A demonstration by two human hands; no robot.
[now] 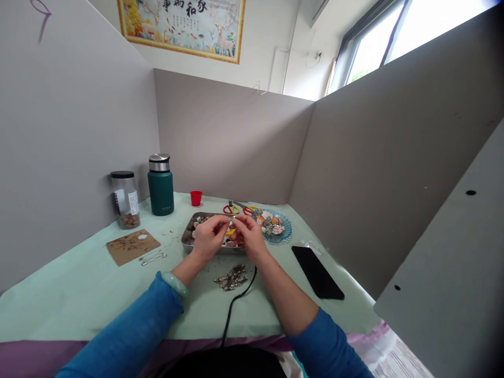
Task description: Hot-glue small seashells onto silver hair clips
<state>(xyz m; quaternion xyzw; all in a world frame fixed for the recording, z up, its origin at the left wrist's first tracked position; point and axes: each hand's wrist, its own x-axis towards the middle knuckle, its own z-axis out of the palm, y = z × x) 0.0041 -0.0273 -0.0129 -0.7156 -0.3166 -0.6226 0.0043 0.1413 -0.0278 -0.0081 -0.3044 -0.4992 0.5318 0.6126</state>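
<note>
My left hand (209, 237) and my right hand (248, 235) meet above a metal tray (188, 240) of small shells. Both are closed in a pinch around a small metal clip with a yellow bit (231, 227) held between them. A pile of metal hair clips (231, 278) lies on the table just in front of my wrists. A jade bangle (174, 282) sits on my left wrist below a blue sleeve.
A blue glass dish of shells (286, 230), red scissors (231, 208), a red cup (196, 198), a green flask (160, 185), a clear jar (125, 199), brown card (132, 245), loose clips (153, 257), a black phone (317, 272) and a black cable (232, 310) lie about. Grey partitions enclose three sides.
</note>
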